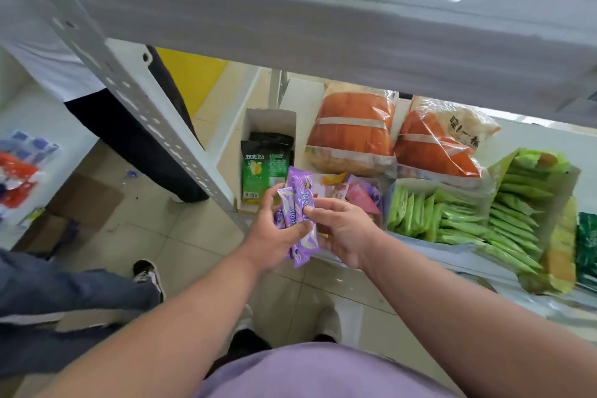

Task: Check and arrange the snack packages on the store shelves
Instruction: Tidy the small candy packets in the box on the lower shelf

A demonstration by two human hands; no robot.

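Observation:
My left hand [273, 231] grips a bunch of long purple snack packets [300, 203] in front of the low shelf. My right hand [344, 229] pinches the upper part of one of these packets with thumb and fingers. Just behind the hands a box of pink and purple packets [358, 195] stands on the shelf. How many packets the left hand holds is hidden by the fingers.
On the low white shelf [549, 136] stand a box of black-green packets [266, 165], two orange bread bags [353, 129], boxes of green packets [436, 213]. An upper shelf edge [290, 26] overhangs. A slotted upright [135, 100] is left; a person's legs [74, 294] are close.

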